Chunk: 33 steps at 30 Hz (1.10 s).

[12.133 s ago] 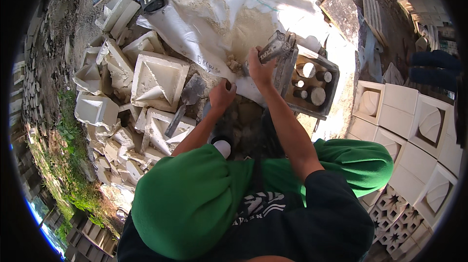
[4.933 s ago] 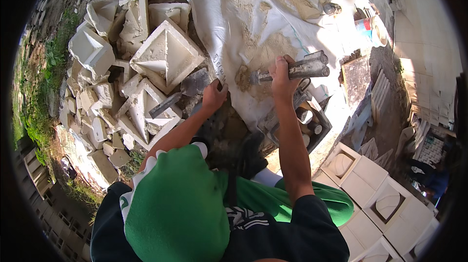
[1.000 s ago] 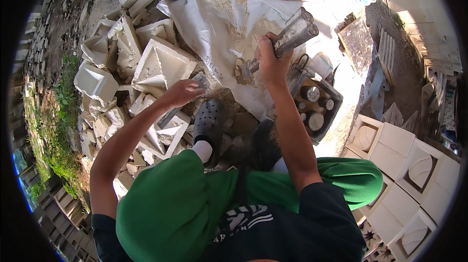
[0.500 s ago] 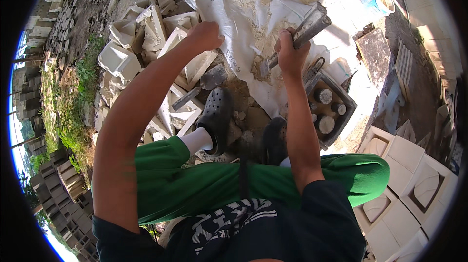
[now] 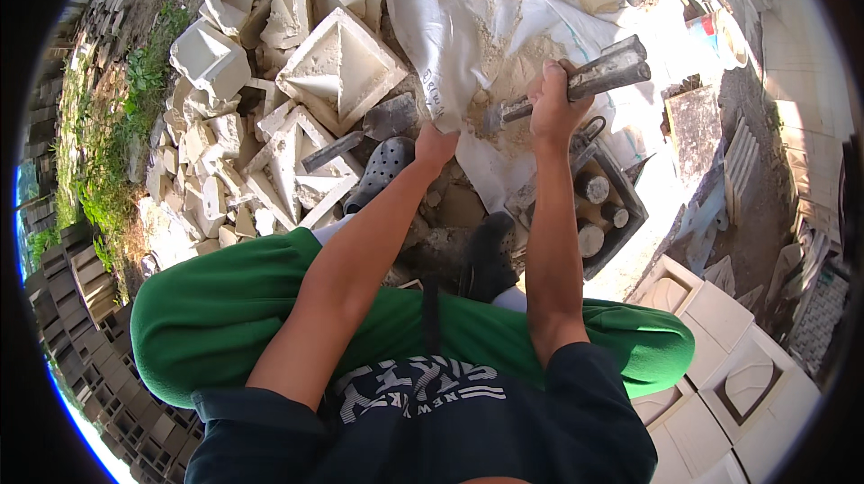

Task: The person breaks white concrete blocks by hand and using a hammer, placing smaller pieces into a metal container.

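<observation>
- The right hand grips the metal tool, fingers wrapped round it close to its blade end, over the right part of the white sheet
- The tool's long axis runs across the scene, a little slanted: its thick double-barrelled handle points right and slightly far, its flat blade points left and slightly near, toward a patch of pale powder
- The left hand is closed, pinching the sheet's near left edge, left of the blade and apart from it
- The left fingertips are hard to make out against the sheet; the right palm hides the tool's middle, and whether the blade touches the powder cannot be told
- The right forearm covers the left part of the dark crate, which holds pale-ended cylinders; a dark shoe at the far edge is cut off
- On the left, a trowel lies with its handle pointing left and near, crowded by broken cream blocks and a clog
- Between hand and hand lie only sheet and powder; right of the crate, a sunlit strip of ground separates it from the carved tiles on the near right
</observation>
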Each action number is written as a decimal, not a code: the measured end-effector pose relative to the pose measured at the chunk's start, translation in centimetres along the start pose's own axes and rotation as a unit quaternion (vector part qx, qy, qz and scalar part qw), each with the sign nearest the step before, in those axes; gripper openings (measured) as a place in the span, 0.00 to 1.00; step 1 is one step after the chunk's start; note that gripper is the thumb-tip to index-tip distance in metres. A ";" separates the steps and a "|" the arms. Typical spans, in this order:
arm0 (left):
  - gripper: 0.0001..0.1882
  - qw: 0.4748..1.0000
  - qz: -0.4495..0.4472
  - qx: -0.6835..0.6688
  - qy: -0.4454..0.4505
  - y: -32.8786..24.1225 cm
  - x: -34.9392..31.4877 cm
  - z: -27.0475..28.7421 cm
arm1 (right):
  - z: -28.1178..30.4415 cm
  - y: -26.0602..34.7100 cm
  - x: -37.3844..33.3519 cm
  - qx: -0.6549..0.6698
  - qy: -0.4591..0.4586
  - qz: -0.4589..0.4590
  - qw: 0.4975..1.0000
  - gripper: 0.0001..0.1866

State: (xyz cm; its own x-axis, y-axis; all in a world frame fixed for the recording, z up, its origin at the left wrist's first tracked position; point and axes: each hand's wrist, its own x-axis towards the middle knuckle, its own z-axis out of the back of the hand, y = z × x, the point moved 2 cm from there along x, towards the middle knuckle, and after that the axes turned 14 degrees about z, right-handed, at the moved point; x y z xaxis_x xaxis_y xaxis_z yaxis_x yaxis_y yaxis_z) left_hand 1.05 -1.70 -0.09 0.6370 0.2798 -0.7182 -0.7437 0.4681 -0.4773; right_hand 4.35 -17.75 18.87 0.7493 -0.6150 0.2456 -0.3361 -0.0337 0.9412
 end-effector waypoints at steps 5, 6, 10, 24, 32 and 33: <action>0.22 0.962 0.125 -0.239 -0.051 0.9 -1.0 -2.9 | 0.2 2.0 0.6 0.014 0.008 -0.004 1.000 0.11; 0.21 0.941 0.149 -0.302 -0.021 1.3 -1.4 -3.6 | 0.2 1.4 0.6 0.001 -0.011 0.010 1.000 0.12; 0.16 0.875 0.175 -0.451 -0.017 3.0 -2.2 -6.5 | 0.7 -4.8 -0.5 -0.008 0.052 0.004 0.999 0.11; 0.15 0.933 0.076 -0.348 0.049 1.3 -2.4 -3.5 | -0.3 -3.4 -2.6 0.019 0.054 -0.009 0.998 0.12; 0.13 0.964 0.070 -0.252 0.042 2.7 -0.3 -2.4 | -2.1 3.0 -0.3 0.026 0.063 0.008 0.998 0.15; 0.13 0.966 0.044 -0.252 0.031 2.2 -0.2 -2.5 | -2.3 4.0 0.0 0.037 0.052 0.006 0.998 0.15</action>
State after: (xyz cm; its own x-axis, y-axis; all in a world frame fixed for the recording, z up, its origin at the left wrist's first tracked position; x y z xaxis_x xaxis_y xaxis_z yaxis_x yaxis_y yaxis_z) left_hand -1.23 -2.77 -2.29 0.5647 0.2419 -0.7890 -0.8088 -0.0281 -0.5875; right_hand 4.27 -16.09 23.13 0.7992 -0.5301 0.2834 -0.3837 -0.0871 0.9193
